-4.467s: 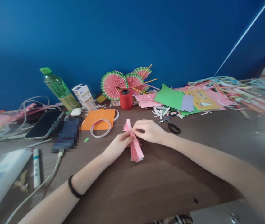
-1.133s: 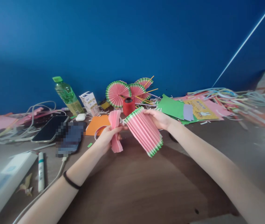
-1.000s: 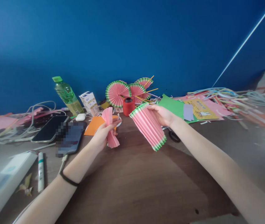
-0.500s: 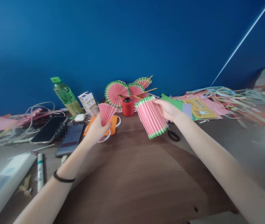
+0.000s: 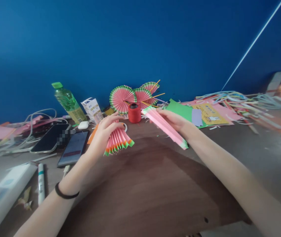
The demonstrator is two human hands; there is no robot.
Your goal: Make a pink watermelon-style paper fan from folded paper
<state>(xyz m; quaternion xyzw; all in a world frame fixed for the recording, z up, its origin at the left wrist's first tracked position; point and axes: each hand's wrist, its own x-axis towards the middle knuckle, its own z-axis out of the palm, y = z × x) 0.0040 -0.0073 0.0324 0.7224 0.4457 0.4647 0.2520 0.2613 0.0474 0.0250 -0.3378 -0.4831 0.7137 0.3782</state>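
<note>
My left hand (image 5: pixel 105 130) is bent over a pleated paper (image 5: pixel 119 140) that is pink with an orange and green edge. Its fingers curl around the top, and the green edge fans out below them. In my right hand (image 5: pixel 173 120) is a second pleated paper (image 5: pixel 165 127), pink with green ends, pressed into a narrow bundle that slants down to the right. The fingertips behind this bundle are partly hidden. Between the hands, farther back, stands a red thread spool (image 5: pixel 134 113). Round watermelon-coloured paper fans (image 5: pixel 122 98) on sticks lean behind it.
A green bottle (image 5: pixel 68 102) and a small carton (image 5: pixel 92 110) stand at the back left. Two phones (image 5: pixel 73 148), cables and a marker (image 5: pixel 41 184) lie on the left. Green paper (image 5: pixel 180 110), a yellow packet (image 5: pixel 210 113) and tangled strips (image 5: pixel 231 98) lie at the right.
The paper in my right hand has gone from spread to a narrow bundle. At my left hand, the pleats that pointed up now fan downward. The scissors are out of sight.
</note>
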